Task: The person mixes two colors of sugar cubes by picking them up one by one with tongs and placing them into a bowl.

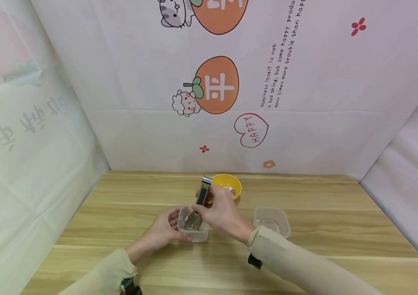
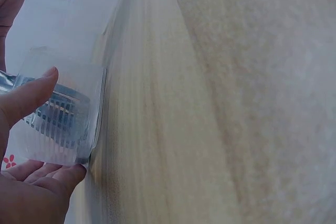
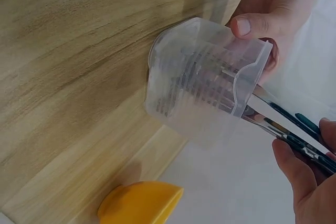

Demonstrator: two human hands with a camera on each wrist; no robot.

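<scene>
My left hand [image 1: 160,231] grips the side of a clear plastic container [image 1: 200,237], its thumb on the near wall. In the left wrist view the thumb and fingers lie on opposite sides of the container [image 2: 58,148]. My right hand [image 1: 225,213] holds metal tongs [image 1: 203,194] with dark grips, pointing down. The right wrist view shows both arms of the tongs [image 3: 283,135] between thumb and fingers, their slotted heads inside the container [image 3: 210,40]. What lies between the heads is hard to make out.
Behind the right hand stands a yellow bowl [image 1: 221,179] with white pieces [image 1: 229,189] inside. A second clear container [image 1: 282,221] stands to the right, beyond the right forearm. A printed white cloth [image 1: 138,135] hangs behind the wooden table [image 1: 323,217].
</scene>
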